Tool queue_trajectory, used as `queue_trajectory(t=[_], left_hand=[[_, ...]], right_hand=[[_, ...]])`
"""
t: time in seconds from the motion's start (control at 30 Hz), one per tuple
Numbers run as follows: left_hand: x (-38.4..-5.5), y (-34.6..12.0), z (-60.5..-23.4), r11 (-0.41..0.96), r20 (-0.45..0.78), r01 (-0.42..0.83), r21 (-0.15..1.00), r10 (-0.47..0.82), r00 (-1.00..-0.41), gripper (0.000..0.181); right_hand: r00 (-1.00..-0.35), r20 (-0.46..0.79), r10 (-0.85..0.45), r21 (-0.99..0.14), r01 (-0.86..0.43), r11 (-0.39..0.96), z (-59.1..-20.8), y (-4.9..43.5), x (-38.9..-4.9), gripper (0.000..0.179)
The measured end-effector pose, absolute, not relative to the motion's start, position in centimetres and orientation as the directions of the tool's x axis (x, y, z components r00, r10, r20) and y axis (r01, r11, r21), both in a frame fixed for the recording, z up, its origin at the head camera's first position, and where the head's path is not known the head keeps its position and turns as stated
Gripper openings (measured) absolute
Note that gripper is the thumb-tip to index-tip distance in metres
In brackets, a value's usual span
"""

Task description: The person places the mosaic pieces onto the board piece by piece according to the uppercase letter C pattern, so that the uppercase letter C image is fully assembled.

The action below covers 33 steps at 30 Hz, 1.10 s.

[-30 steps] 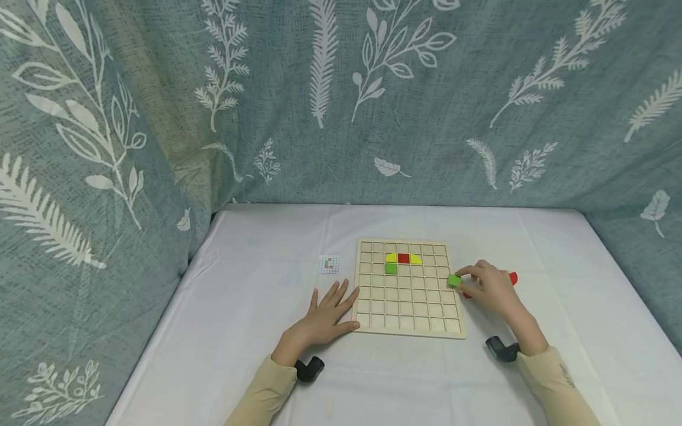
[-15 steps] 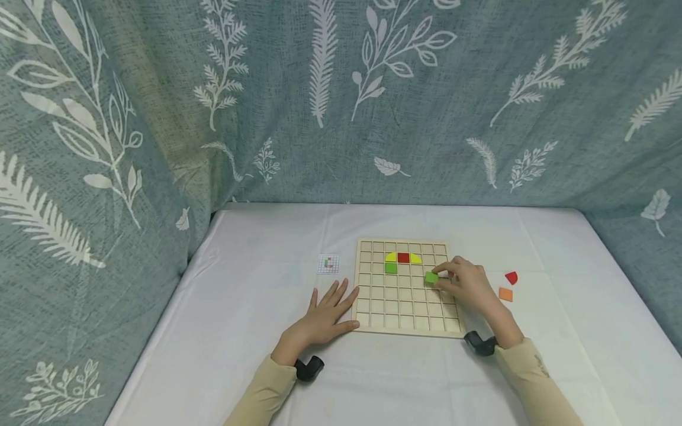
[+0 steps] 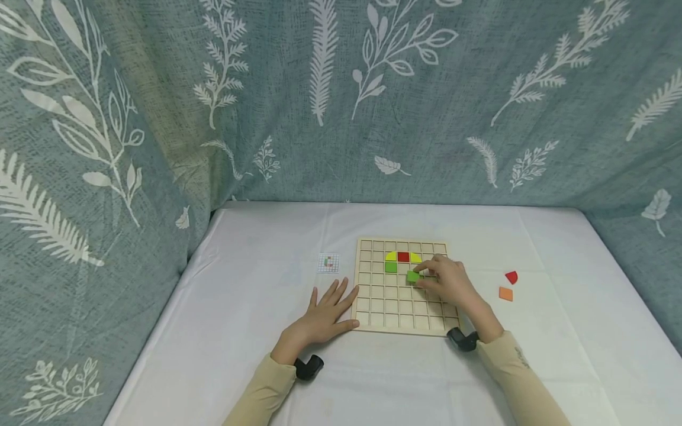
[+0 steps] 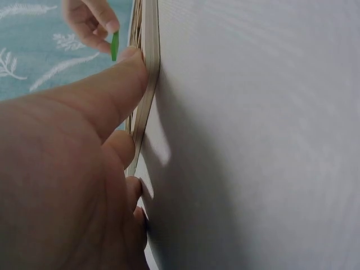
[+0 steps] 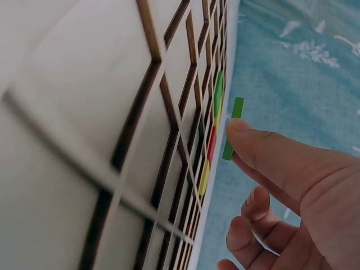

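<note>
Between thumb and fingers, my right hand pinches a small green square tile over the middle of the wooden grid board. In the right wrist view the pinched tile stands edge-on, a little off the board's surface. My left hand lies spread at the board's left edge, thumb and fingertips touching its rim. Set in the board's upper cells are a red square tile with a yellow rounded tile on its left and another yellow rounded tile on its right. Below the left yellow one sits another green square tile.
Right of the board, a red quarter-round tile and an orange square tile lie on the white cloth. A small card printed with a grid and coloured pattern lies left of the board. A leaf-patterned curtain hangs behind the table.
My right hand has carried the green tile leftward from the board's right edge to over its middle, uncovering the red and orange tiles. The left hand has stayed in place.
</note>
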<state>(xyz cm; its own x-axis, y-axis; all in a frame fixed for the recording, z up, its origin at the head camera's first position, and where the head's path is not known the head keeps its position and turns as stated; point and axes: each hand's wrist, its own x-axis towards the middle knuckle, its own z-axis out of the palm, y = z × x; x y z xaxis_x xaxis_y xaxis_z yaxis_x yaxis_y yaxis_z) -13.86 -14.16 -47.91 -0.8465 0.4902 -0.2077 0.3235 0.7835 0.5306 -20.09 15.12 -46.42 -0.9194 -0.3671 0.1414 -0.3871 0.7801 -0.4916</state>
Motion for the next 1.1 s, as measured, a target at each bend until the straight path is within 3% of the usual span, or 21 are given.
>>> queue_trajectory(t=[1.1], left_hand=[[-13.9, -14.3, -48.1, 0.788, -0.21, 0.326, 0.522, 0.489, -0.847, 0.069]], right_hand=[[-0.891, 0.142, -0.431, -0.464, -0.444, 0.766, -47.0, 11.2, -20.9, 0.019]])
